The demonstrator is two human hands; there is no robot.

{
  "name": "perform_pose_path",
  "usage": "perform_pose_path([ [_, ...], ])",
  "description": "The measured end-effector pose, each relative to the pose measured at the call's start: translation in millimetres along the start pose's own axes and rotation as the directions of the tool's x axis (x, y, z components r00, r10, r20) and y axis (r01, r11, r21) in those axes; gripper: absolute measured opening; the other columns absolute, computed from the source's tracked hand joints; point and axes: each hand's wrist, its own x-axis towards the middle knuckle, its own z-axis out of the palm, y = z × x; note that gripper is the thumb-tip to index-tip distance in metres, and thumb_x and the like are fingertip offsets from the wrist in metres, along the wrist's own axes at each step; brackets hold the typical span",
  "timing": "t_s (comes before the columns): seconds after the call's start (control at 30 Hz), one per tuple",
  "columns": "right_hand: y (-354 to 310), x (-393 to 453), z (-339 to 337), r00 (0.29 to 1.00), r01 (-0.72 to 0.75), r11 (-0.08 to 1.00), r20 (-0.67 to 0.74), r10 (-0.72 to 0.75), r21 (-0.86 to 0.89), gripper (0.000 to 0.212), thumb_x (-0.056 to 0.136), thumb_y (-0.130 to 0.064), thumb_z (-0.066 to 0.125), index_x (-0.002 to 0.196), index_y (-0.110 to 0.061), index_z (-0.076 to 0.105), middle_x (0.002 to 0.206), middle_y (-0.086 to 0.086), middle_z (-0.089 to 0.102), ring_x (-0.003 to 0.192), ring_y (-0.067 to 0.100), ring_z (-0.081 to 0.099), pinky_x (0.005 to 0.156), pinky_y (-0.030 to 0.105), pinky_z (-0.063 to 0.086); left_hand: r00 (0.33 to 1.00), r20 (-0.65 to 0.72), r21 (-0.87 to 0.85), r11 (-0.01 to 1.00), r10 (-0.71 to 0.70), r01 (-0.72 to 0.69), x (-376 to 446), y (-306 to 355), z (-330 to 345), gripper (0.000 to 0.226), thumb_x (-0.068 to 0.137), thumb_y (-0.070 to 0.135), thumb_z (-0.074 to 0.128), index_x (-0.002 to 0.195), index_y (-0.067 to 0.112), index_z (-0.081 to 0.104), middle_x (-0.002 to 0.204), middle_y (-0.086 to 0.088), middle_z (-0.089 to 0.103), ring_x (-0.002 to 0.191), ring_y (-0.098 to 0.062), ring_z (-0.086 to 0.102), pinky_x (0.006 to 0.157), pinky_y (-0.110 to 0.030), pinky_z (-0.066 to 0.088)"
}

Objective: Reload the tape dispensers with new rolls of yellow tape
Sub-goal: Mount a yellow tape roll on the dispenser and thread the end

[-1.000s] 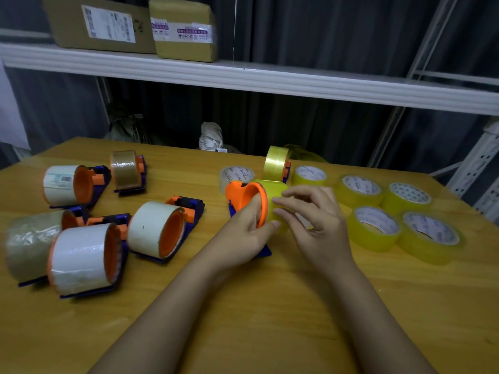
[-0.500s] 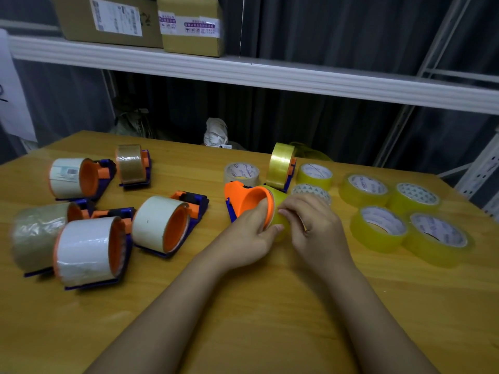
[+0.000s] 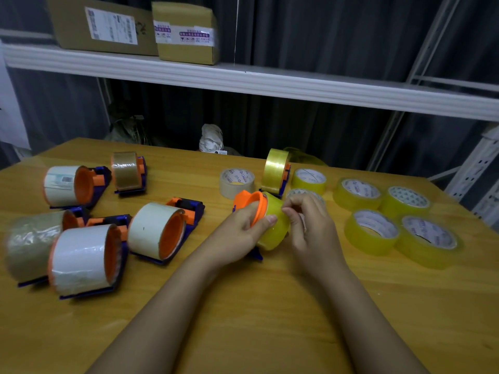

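Tabletop (image 3: 270, 319): wood, pale brown, carries all items below.

Shelf (image 3: 270, 82): white, runs across behind the tabletop; two cardboard boxes (image 3: 108, 25) with printed labels stand on its left part.

Left group of dispensers, blue frames with orange hubs, lying on the tabletop:
- dispenser with white roll (image 3: 83, 260), nearest the front left;
- dispenser with cloudy clear roll (image 3: 32, 247), just beside it at the left edge;
- dispenser with cream roll (image 3: 159, 230), to the right of those two;
- dispenser with labelled white roll (image 3: 67, 184), further back;
- dispenser with brownish clear roll (image 3: 127, 171), behind and right of that one.

Spare yellow rolls (image 3: 370, 233): four lie flat in a cluster at the right, touching or nearly so; a fifth yellow roll (image 3: 309, 179) lies flat further back, near centre.

Beige roll (image 3: 236, 182): flat, back centre.

Loaded dispenser (image 3: 276, 168): upright at back centre, yellow tape on it.

Dispenser in hand (image 3: 249, 205): centre of tabletop, orange hub facing left, blue base touching the tabletop. A yellow roll (image 3: 274, 230) sits on its hub.

Left hand (image 3: 240, 236): grip closed around the orange hub, thumb on the yellow roll.

Right hand (image 3: 310, 228): fingers curled, grip pinching at the roll's upper edge; the exact contact is too small to tell.
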Motion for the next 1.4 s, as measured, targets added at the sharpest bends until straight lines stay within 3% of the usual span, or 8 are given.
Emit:
perform_pose_path([
  [0.23,-0.6,2.9,-1.1,0.999,-0.025,0.999,-0.034,0.026,0.046,0.013,0.093,-0.017,0.051,0.093,-0.008,0.062,0.093,-0.008,0.053,0.090,0.005,0.051,0.080,0.007,0.039,1.000,0.020,-0.068,0.998,0.019,-0.018,1.3,-1.9,0.4,0.050,0.080,0.062,0.051,0.116,0.027,0.058,0.104,-0.018,0.065,0.097,-0.032,0.063,0.087,-0.058,0.047],
  [0.4,-1.5,2.7,-2.7,0.999,-0.042,0.997,-0.023,0.044,0.071,0.009,0.092,-0.008,0.055,0.096,-0.008,0.063,0.098,-0.005,0.054,0.094,0.004,0.052,0.081,0.009,0.042,1.000,0.017,-0.112,0.994,0.020,-0.018,0.7,-0.8,1.2,0.039,0.085,0.055,0.054,0.112,0.028,0.059,0.106,-0.018,0.064,0.099,-0.032,0.062,0.089,-0.058,0.047],
  [0.57,-4.6,4.0,-5.5,0.977,-0.196,0.967,-0.055,0.207,0.164,0.034,0.099,-0.016,0.047,0.133,-0.020,0.050,0.110,-0.014,0.050,0.103,-0.003,0.051,0.085,0.010,0.042,1.000,-0.005,-0.213,0.977,0.014,-0.015,-1.6,2.7,-1.5,0.027,0.095,0.033,0.052,0.113,0.015,0.061,0.105,-0.020,0.066,0.098,-0.032,0.064,0.093,-0.054,0.047],
  [0.77,0.5,5.5,-12.3,0.940,-0.314,0.915,-0.056,0.338,0.252,0.033,0.101,-0.011,0.046,0.131,-0.023,0.052,0.120,-0.003,0.056,0.113,0.001,0.052,0.089,0.015,0.046,0.999,-0.027,-0.434,0.900,0.042,-0.049,-1.7,5.5,-7.4,0.032,0.092,0.030,0.047,0.109,0.007,0.062,0.087,-0.017,0.070,0.078,-0.030,0.068,0.072,-0.039,0.056],
  [0.9,-1.3,4.9,-13.0,0.914,-0.404,0.852,0.117,0.388,0.333,0.033,0.094,-0.034,0.047,0.123,-0.025,0.059,0.121,-0.003,0.061,0.111,0.001,0.056,0.085,0.012,0.046,0.994,-0.096,-0.527,0.846,0.042,-0.086,-2.3,9.7,-10.5,0.031,0.094,0.029,0.048,0.093,0.002,0.064,0.072,-0.013,0.068,0.063,-0.022,0.065,0.061,-0.030,0.055],
  [1.07,1.5,3.4,-11.6,0.912,-0.399,0.856,0.241,0.332,0.329,0.055,0.087,-0.054,0.046,0.131,-0.022,0.057,0.125,-0.007,0.061,0.119,0.006,0.054,0.097,0.031,0.048,0.968,-0.203,-0.642,0.766,-0.150,-0.015,3.7,4.3,-12.8,0.061,0.079,0.044,0.057,0.112,-0.006,0.060,0.078,-0.015,0.067,0.069,-0.022,0.067,0.067,-0.031,0.052],
  [1.27,-2.9,1.6,-17.2,0.937,-0.322,0.916,0.218,0.272,0.240,0.041,0.080,-0.054,0.048,0.121,-0.047,0.053,0.113,-0.024,0.057,0.118,0.005,0.043,0.096,0.022,0.037,0.965,-0.200,-0.706,0.708,-0.169,-0.022,1.8,13.8,-12.2,0.051,0.092,0.039,0.042,0.087,-0.006,0.064,0.045,-0.010,0.056,0.035,-0.017,0.052,0.041,-0.018,0.045],
  [1.4,-7.1,3.7,-19.8,0.968,-0.245,0.880,0.057,0.244,0.406,0.035,0.086,-0.035,0.047,0.118,-0.029,0.061,0.114,0.004,0.062,0.109,0.012,0.056,0.090,0.021,0.046,0.937,-0.257,-0.764,0.644,-0.238,-0.046,2.7,14.6,-13.2,0.047,0.096,0.035,0.040,0.078,-0.002,0.063,0.040,-0.005,0.049,0.031,-0.013,0.045,0.035,-0.016,0.039],
])
